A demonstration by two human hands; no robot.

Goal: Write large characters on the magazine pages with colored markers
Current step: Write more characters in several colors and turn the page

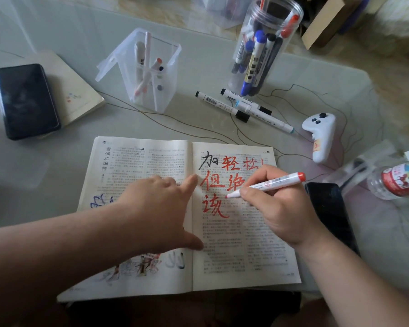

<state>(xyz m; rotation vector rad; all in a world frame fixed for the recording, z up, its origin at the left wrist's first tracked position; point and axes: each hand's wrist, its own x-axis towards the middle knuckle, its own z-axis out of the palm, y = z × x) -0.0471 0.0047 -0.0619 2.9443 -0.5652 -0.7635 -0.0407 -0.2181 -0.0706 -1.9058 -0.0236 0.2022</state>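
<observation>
Magazine (246, 256) page reading 加轻松, right hand (279, 208) gripping red marker (269, 184), left hand (156, 208) pressing flat, fingers straight

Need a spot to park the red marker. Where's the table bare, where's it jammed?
Bare: the strip between the magazine and the clear pen holder; also just left of the magazine, below the notebook. Jammed: right of it, loose markers, white controller, black phone and bottle sit close.
</observation>
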